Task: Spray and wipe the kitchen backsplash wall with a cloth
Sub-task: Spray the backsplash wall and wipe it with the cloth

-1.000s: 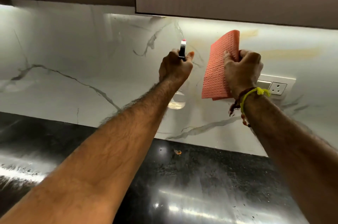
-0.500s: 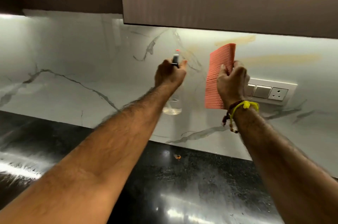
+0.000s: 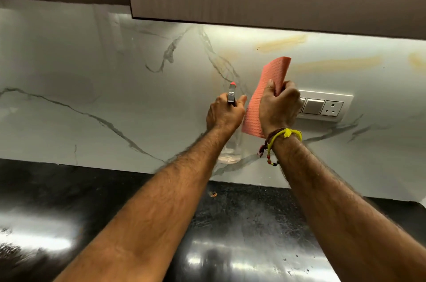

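Two hands raised, left hand (image 3: pixel 224 113) hiding spray bottle (image 3: pixel 231 95), right hand (image 3: pixel 277 106) gripping cloth (image 3: pixel 272 78)

Both arms are extended forward and upward, forearms bare and converging toward the centre. The left hand (image 3: pixel 224 113) is raised with its back toward the viewer, fingers curled in a closed grip, thumb up. The right hand (image 3: pixel 277 106) is just beside it, slightly higher, fingers and thumb curled in a pinching grip. The right wrist carries thread bands (image 3: pixel 282 136).
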